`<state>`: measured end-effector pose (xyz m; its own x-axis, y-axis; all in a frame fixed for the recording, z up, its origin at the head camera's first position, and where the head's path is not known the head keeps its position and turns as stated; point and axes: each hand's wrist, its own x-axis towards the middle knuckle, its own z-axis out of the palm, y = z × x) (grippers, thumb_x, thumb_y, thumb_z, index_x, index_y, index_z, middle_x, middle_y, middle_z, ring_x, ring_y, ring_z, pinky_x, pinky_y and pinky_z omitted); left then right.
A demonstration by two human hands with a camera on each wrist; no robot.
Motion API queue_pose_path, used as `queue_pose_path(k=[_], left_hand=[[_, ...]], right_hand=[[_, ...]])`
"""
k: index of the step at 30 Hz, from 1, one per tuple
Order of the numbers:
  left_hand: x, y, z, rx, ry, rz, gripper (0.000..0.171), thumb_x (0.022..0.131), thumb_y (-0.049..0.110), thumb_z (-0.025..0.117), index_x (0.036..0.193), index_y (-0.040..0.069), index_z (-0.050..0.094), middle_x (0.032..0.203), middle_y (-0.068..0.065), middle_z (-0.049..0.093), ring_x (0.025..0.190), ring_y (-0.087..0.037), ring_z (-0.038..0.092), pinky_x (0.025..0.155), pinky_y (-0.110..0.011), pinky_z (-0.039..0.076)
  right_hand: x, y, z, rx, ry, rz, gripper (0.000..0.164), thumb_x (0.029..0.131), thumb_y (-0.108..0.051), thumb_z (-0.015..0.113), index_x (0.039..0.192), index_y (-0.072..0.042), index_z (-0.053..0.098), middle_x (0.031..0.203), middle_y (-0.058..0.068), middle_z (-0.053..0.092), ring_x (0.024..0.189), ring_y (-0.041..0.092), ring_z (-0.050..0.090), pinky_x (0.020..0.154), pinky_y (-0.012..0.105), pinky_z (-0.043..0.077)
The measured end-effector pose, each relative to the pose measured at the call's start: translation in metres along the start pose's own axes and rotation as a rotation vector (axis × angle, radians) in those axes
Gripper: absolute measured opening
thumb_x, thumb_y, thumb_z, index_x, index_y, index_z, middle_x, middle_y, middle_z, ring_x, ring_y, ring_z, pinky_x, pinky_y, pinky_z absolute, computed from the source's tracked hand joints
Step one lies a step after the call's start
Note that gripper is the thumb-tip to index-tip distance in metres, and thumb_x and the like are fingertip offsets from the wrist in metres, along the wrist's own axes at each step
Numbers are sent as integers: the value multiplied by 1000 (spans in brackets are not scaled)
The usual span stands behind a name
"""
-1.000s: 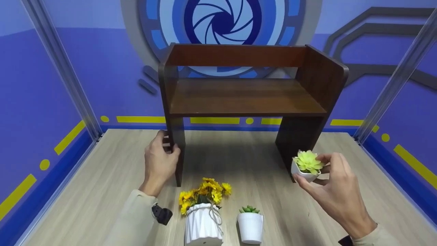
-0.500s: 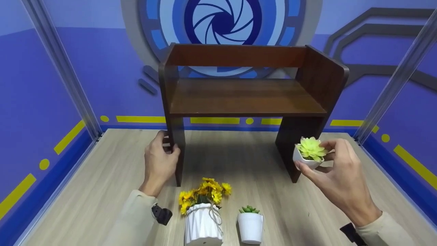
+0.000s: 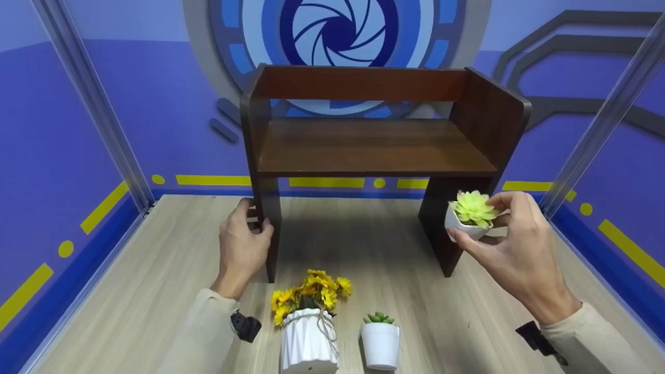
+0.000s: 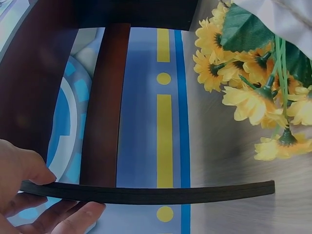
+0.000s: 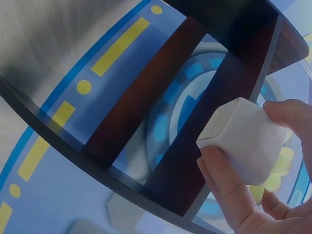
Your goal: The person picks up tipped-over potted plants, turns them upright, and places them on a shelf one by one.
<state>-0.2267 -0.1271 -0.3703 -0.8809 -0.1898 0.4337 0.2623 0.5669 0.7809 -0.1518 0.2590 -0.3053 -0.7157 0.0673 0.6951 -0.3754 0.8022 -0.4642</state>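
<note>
A dark brown wooden desktop shelf (image 3: pixel 363 148) stands on the table. My left hand (image 3: pixel 243 244) grips its left side panel (image 3: pixel 266 223), thumb on one face and fingers on the other, as the left wrist view also shows. In my right hand (image 3: pixel 519 249) is a light green succulent (image 3: pixel 473 208) in a small white square pot (image 5: pixel 246 139), pinched between thumb and fingers. The pot is raised off the table, overlapping the shelf's right side panel (image 3: pixel 441 249) in the head view. Its underside faces the right wrist camera.
Yellow artificial flowers (image 3: pixel 322 291) in a ribbed white pot (image 3: pixel 310 343) tied with twine are at the table's front. Right of them is a white pot (image 3: pixel 381 345) with a small green succulent (image 3: pixel 379 318). Blue printed walls (image 3: pixel 156 114) enclose the table (image 3: pixel 171 291).
My right hand has moved up with the potted light green succulent, from near the foot of the right side panel to higher in front of it. The left hand stays on the left panel.
</note>
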Motion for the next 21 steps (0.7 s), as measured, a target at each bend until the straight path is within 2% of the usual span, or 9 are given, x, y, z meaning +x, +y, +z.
queue_pose_path(k=[7,15,21], left_hand=[[0,1,0,3,-5,-2,34,94,10,66,127,4,60,120,-18,68,103,-34,73,81,-45,63],[0,1,0,21,2,-4,36,94,11,66,128,3,59,121,-18,67,103,-34,73,82,-45,63],[0,-1,2,8,16,11,35,93,8,66,127,2,61,119,-20,67,104,-36,72,84,-48,62]], right_hand=[[12,-1,-2,-26,21,-35,60,69,-20,94,108,6,57,103,17,60,92,28,59,66,-5,39],[24,-5,-4,-33,5,-41,62,72,-21,93,112,7,55,105,19,58,93,31,60,71,-6,37],[32,-7,-6,-82,30,-57,63,72,-24,92,113,6,56,103,21,58,92,33,57,74,7,35]])
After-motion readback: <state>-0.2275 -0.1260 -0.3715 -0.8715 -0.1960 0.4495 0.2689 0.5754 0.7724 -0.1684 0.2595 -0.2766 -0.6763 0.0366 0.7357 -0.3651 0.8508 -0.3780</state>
